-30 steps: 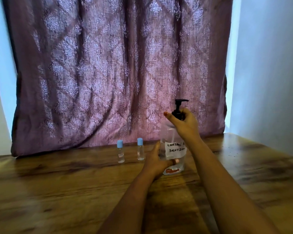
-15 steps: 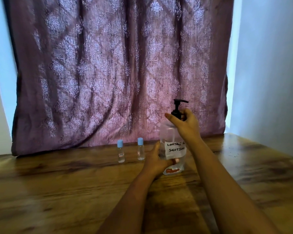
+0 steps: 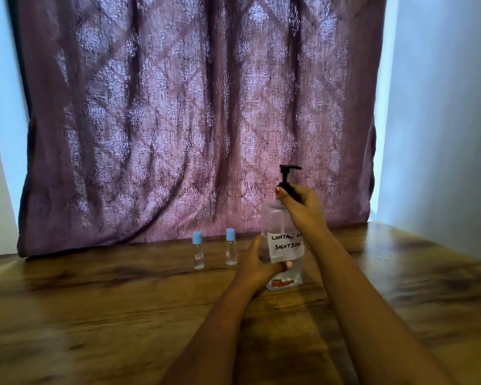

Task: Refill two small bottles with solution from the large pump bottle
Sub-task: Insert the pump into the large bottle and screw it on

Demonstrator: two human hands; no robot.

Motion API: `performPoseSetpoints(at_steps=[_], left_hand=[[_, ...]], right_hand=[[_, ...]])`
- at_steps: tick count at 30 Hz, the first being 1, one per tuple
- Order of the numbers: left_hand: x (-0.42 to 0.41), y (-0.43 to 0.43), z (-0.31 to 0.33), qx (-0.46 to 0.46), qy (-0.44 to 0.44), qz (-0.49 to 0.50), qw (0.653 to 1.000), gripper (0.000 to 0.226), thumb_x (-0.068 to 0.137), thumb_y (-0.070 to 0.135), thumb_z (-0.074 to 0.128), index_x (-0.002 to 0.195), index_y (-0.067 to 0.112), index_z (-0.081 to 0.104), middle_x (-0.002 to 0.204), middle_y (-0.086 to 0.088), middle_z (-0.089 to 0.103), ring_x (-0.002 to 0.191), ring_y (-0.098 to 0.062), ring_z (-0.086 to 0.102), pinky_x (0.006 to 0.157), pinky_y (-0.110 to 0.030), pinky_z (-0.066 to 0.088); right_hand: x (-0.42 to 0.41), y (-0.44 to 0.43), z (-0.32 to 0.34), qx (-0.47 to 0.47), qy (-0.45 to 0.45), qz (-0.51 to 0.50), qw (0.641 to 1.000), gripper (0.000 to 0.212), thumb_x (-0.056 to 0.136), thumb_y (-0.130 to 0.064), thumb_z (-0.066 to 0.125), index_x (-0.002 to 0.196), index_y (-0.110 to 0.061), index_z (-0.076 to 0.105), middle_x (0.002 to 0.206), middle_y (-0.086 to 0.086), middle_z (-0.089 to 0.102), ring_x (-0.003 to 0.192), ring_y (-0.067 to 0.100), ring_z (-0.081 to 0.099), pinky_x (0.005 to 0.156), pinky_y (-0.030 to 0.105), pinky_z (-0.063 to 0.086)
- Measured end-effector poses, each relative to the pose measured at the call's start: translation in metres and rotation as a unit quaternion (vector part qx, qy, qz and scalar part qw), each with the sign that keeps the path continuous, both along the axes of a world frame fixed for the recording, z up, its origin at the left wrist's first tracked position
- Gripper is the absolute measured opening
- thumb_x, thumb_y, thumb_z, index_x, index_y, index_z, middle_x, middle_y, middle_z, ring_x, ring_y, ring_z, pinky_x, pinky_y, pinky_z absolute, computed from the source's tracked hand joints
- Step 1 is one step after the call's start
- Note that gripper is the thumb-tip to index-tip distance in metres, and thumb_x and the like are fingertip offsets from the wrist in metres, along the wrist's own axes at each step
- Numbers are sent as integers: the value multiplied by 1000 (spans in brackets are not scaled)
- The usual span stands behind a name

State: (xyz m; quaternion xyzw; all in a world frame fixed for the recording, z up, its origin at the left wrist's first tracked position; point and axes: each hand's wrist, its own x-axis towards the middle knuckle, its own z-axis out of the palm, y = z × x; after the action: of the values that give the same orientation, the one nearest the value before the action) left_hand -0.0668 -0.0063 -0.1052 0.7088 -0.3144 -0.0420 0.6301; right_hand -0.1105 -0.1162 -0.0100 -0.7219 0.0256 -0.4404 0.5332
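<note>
A large clear pump bottle (image 3: 285,247) with a white handwritten label and a black pump head stands upright on the wooden table (image 3: 95,315). My left hand (image 3: 257,266) wraps around its lower body. My right hand (image 3: 303,208) grips the black collar at the base of the pump. Two small clear bottles with light blue caps stand to the left: one small bottle (image 3: 198,254) farther left, the other small bottle (image 3: 230,250) close to my left hand. Both are capped and upright.
A purple patterned curtain (image 3: 178,120) hangs right behind the bottles along the table's far edge. A pale wall (image 3: 442,120) rises at the right, close to the table's right corner.
My hands keep the same hold on the pump bottle. My right hand has shifted slightly on the pump collar; the bottles have not moved.
</note>
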Motion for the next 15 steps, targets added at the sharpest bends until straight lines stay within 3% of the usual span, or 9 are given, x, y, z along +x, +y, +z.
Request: performPoseSetpoints(at_steps=[3, 6, 7, 12, 15], left_hand=[[-1, -2, 1, 1, 11, 9, 1000, 65, 62, 24, 85, 115, 38, 49, 114, -3, 67, 106, -24, 63, 90, -53, 54], [-3, -3, 2, -1, 13, 12, 1000, 61, 56, 30, 85, 104, 44, 49, 110, -3, 69, 103, -25, 64, 87, -54, 55], [-3, -3, 1, -2, 13, 11, 1000, 61, 55, 30, 84, 102, 43, 49, 109, -3, 69, 102, -26, 64, 87, -55, 55], [-3, -1, 4, -7, 32, -11, 999, 64, 56, 25, 87, 103, 45, 49, 114, -3, 66, 108, -25, 62, 89, -54, 55], [-2, -1, 2, -18, 24, -9, 999, 71, 60, 23, 88, 116, 40, 48, 121, -3, 64, 114, -26, 59, 92, -52, 53]], right_hand=[[4, 5, 0, -15, -15, -53, 998, 34, 81, -40, 66, 104, -16, 68, 104, 9, 63, 97, 26, 61, 86, 42, 52], [6, 11, -2, -35, -46, -110, 992, 33, 82, -39, 66, 103, -13, 67, 97, 3, 54, 93, 21, 57, 73, 20, 43], [7, 13, -3, -39, -47, -119, 991, 33, 82, -39, 65, 103, -13, 67, 98, 4, 54, 92, 19, 56, 72, 18, 41], [-4, 5, 0, -43, 8, -28, 999, 44, 75, -50, 65, 108, -22, 63, 117, 8, 53, 107, 22, 54, 94, 37, 47], [-13, -9, -3, -25, 89, 95, 991, 63, 68, -44, 71, 125, -30, 48, 125, 2, 51, 108, 22, 55, 86, 37, 50]])
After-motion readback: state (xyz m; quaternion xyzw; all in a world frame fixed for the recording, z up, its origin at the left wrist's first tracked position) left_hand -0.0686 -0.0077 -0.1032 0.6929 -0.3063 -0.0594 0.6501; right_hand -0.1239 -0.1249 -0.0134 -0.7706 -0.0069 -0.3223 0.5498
